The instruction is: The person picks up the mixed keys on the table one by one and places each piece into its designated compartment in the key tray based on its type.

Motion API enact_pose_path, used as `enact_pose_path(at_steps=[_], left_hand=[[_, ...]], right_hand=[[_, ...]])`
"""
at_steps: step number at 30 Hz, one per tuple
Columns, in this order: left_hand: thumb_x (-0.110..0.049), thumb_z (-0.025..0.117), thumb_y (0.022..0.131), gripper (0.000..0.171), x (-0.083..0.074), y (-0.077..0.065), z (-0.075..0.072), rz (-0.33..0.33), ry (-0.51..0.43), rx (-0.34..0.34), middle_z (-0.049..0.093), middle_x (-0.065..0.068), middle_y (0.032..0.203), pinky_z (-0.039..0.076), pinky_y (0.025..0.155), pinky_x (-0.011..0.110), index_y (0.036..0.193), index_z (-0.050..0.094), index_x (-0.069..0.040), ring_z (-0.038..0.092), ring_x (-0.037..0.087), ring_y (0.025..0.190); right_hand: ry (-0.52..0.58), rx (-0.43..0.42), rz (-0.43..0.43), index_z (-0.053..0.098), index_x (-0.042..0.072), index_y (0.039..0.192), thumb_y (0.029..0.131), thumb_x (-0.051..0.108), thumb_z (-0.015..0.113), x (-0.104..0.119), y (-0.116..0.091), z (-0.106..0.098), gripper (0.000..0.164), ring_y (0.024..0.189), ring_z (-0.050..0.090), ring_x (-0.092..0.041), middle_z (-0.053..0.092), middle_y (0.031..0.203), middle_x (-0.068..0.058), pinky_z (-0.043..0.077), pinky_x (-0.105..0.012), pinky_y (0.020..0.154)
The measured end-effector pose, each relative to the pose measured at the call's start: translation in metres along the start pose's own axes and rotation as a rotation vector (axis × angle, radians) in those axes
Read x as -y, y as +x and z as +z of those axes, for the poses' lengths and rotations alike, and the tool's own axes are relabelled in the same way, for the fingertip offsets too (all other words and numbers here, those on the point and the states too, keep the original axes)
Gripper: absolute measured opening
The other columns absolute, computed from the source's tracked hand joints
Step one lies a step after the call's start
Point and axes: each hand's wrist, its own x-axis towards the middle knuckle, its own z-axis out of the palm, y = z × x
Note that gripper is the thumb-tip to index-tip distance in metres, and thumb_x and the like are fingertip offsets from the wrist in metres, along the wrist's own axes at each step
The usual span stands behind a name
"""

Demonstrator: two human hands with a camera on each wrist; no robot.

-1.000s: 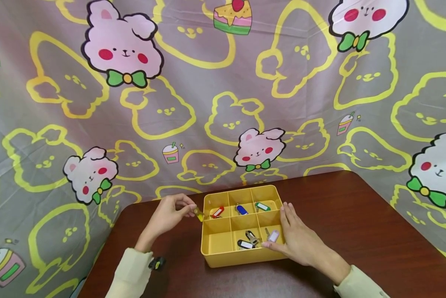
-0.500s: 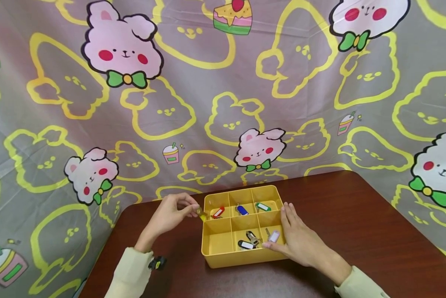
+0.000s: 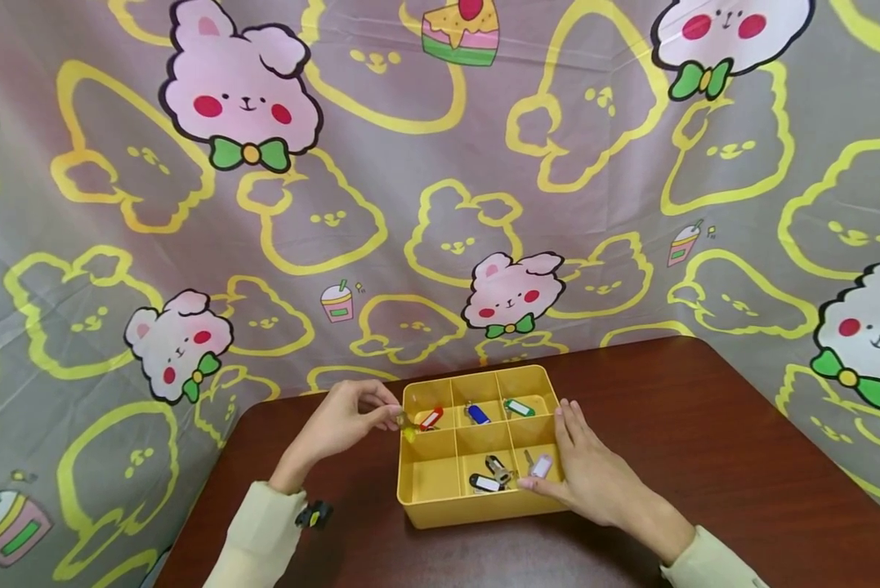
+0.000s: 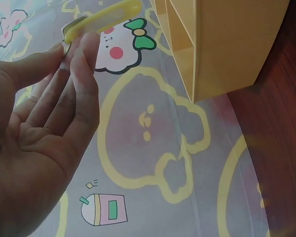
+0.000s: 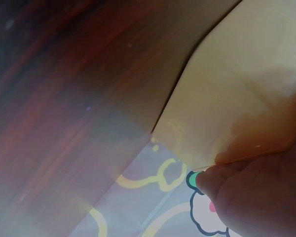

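Note:
My left hand (image 3: pixel 340 420) pinches a key ring with a yellow key tag (image 4: pixel 106 20) between thumb and fingertips. The tag hangs at the left rim of the yellow divided box (image 3: pixel 484 512), overlapping the back left compartment in the head view. My right hand (image 3: pixel 594 474) lies flat along the box's right side, thumb reaching over the front right compartment. Keys with a red tag (image 3: pixel 431 419), a blue tag (image 3: pixel 477 413) and a green tag (image 3: pixel 518 407) lie along the back row. In front, black-tagged keys (image 3: pixel 487 483) lie in the middle, a lilac-tagged key (image 3: pixel 540 466) at right.
The box stands on a dark red-brown table (image 3: pixel 675 416) whose rounded far corner shows at the right. A grey cloth (image 3: pixel 425 163) with cartoon rabbits hangs behind the table and along both sides.
My left hand has moved slightly right, bringing the yellow-tagged key from outside the box's left wall to over its rim. My right hand and the box have stayed put.

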Motion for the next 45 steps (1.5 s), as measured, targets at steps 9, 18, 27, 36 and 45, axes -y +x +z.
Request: enact_pose_path(at_steps=[9, 18, 27, 36, 45], left_hand=[[-0.018, 0.075, 0.099, 0.007, -0.008, 0.006, 0.002, 0.038, 0.018, 0.056, 0.08, 0.0, 0.086, 0.064, 0.071, 0.029, 0.094, 0.076, -0.013, 0.078, 0.016, 0.076], [-0.016, 0.072, 0.1, 0.01, -0.012, 0.011, 0.006, 0.048, -0.017, 0.098, 0.081, 0.002, 0.087, 0.065, 0.07, 0.03, 0.093, 0.076, -0.011, 0.08, 0.029, 0.08], [-0.015, 0.072, 0.1, 0.008, -0.011, 0.019, 0.01, 0.049, -0.032, 0.154, 0.081, 0.003, 0.089, 0.065, 0.071, 0.028, 0.095, 0.074, -0.009, 0.079, 0.041, 0.085], [-0.016, 0.073, 0.1, 0.009, -0.012, 0.029, 0.016, 0.067, -0.012, 0.204, 0.082, 0.004, 0.089, 0.067, 0.075, 0.042, 0.095, 0.075, -0.008, 0.079, 0.038, 0.084], [-0.014, 0.072, 0.1, 0.01, -0.017, 0.032, 0.023, 0.054, 0.044, 0.247, 0.08, -0.001, 0.084, 0.065, 0.076, 0.051, 0.098, 0.078, -0.006, 0.079, 0.038, 0.084]], right_hand=[[0.0, 0.001, 0.0, 0.032, -0.015, 0.157, 0.088, 0.085, 0.054, 0.0, 0.0, 0.0, 0.124, 0.16, 0.023, -0.05, 0.022, 0.169, -0.035, 0.037, -0.059, 0.123], [0.001, -0.002, 0.0, 0.032, -0.015, 0.157, 0.088, 0.085, 0.055, -0.001, -0.001, 0.001, 0.123, 0.16, 0.022, -0.05, 0.022, 0.169, -0.036, 0.037, -0.059, 0.123], [0.003, -0.004, -0.002, 0.032, -0.015, 0.157, 0.088, 0.085, 0.055, -0.001, -0.001, 0.002, 0.124, 0.16, 0.023, -0.05, 0.022, 0.169, -0.036, 0.037, -0.059, 0.123], [0.01, -0.009, 0.001, 0.032, -0.016, 0.157, 0.088, 0.085, 0.056, -0.002, 0.0, 0.0, 0.124, 0.16, 0.022, -0.051, 0.022, 0.169, -0.036, 0.037, -0.059, 0.123], [0.023, -0.01, -0.007, 0.031, -0.017, 0.157, 0.089, 0.082, 0.058, -0.002, 0.001, 0.002, 0.123, 0.16, 0.021, -0.051, 0.022, 0.168, -0.037, 0.035, -0.06, 0.125]])
